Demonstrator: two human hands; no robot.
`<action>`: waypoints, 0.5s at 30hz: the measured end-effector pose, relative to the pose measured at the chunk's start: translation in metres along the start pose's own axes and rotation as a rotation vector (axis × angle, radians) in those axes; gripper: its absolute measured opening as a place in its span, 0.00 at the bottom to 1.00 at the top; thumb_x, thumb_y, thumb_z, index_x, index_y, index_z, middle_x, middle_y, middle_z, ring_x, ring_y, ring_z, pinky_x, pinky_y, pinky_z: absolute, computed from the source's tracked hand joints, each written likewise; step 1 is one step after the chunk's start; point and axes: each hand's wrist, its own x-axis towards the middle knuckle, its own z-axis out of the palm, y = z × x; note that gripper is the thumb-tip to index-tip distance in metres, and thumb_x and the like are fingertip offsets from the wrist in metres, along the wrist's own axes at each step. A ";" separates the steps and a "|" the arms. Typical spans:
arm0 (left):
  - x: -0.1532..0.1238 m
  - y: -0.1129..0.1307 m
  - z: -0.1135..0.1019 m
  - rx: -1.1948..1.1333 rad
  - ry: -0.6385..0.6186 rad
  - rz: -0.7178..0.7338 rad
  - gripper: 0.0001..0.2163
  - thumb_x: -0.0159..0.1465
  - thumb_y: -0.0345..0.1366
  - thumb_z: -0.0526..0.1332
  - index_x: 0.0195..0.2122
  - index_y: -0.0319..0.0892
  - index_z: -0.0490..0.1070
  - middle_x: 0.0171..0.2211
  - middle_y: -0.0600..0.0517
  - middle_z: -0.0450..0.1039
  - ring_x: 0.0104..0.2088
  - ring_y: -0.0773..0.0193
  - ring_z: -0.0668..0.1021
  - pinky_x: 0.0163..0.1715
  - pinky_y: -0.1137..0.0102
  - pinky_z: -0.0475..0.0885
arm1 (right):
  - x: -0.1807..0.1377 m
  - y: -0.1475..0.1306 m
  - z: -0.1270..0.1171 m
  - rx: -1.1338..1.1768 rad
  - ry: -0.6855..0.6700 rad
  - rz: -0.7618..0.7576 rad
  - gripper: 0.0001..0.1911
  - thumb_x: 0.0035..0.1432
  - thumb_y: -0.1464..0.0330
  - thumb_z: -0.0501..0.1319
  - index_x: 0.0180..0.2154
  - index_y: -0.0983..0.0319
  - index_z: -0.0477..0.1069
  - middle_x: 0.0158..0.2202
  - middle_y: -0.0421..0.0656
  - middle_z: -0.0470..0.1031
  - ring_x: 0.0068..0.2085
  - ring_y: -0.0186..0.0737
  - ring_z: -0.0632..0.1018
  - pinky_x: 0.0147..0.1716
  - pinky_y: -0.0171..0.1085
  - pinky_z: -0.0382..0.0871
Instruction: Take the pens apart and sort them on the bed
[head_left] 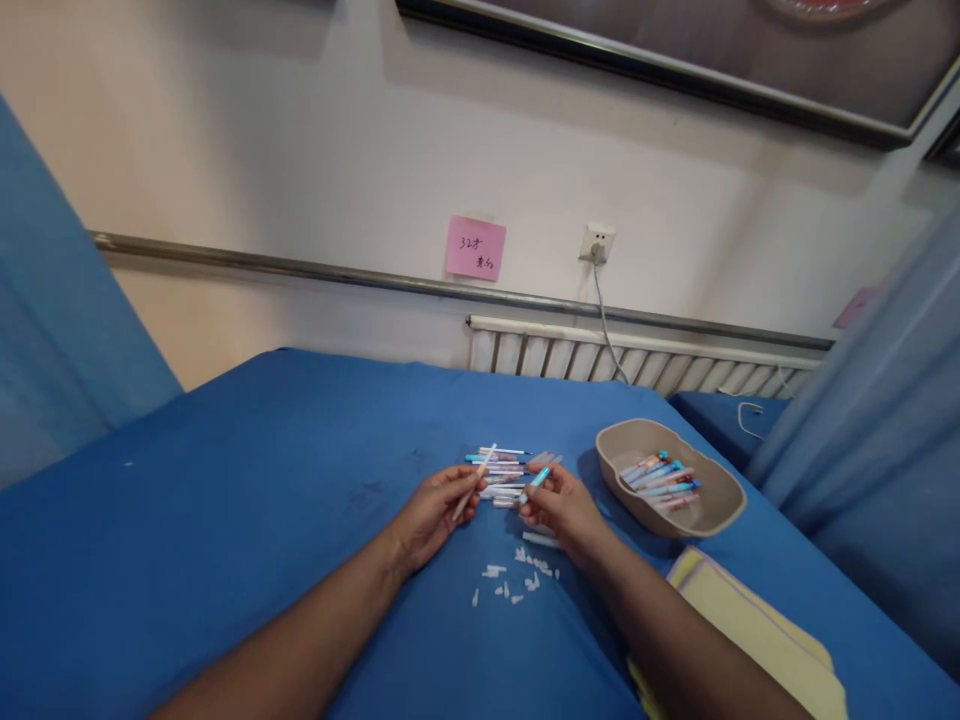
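Observation:
My left hand [435, 510] pinches a thin white pen refill [474, 482] that slants up to the right. My right hand [561, 505] is closed on a light blue pen barrel [538, 479], its tip pointing toward the refill. Both hands hover just in front of a small pile of pen parts [504, 470] lying on the blue cloth [262, 480]. Several small white pen tips [517, 582] are scattered on the cloth between my forearms.
A beige oval tray [720, 490] holding several assembled pens [661, 478] sits to the right. A folded yellow cloth [757, 630] lies near my right forearm. A radiator [637, 360], a wall socket with cable [597, 243] and a pink note [475, 248] are behind; blue curtains hang at both sides.

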 end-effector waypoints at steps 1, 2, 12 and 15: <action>-0.001 -0.003 0.004 0.096 -0.022 -0.002 0.08 0.55 0.33 0.66 0.33 0.36 0.71 0.24 0.53 0.72 0.19 0.73 0.71 0.17 0.80 0.64 | -0.003 -0.002 -0.006 0.087 0.008 0.005 0.22 0.42 0.65 0.67 0.40 0.61 0.63 0.23 0.34 0.71 0.23 0.33 0.74 0.22 0.31 0.67; -0.003 -0.005 0.008 0.206 -0.041 -0.001 0.09 0.55 0.36 0.66 0.32 0.36 0.72 0.21 0.54 0.70 0.17 0.74 0.69 0.15 0.80 0.61 | -0.004 -0.003 -0.011 0.155 0.022 0.004 0.22 0.42 0.65 0.68 0.39 0.61 0.64 0.24 0.35 0.72 0.24 0.33 0.75 0.23 0.30 0.67; -0.006 -0.008 0.016 0.635 -0.091 0.010 0.16 0.54 0.47 0.63 0.34 0.37 0.72 0.19 0.57 0.68 0.16 0.75 0.64 0.16 0.78 0.57 | 0.007 -0.008 -0.021 0.218 0.048 -0.106 0.19 0.43 0.62 0.69 0.35 0.61 0.66 0.25 0.37 0.74 0.25 0.32 0.75 0.25 0.31 0.69; -0.006 -0.011 0.017 0.645 -0.096 0.024 0.17 0.53 0.46 0.63 0.36 0.38 0.73 0.25 0.54 0.71 0.18 0.74 0.66 0.16 0.77 0.58 | 0.005 -0.007 -0.018 0.133 0.035 -0.117 0.19 0.42 0.61 0.69 0.35 0.61 0.66 0.25 0.36 0.74 0.25 0.33 0.75 0.26 0.32 0.69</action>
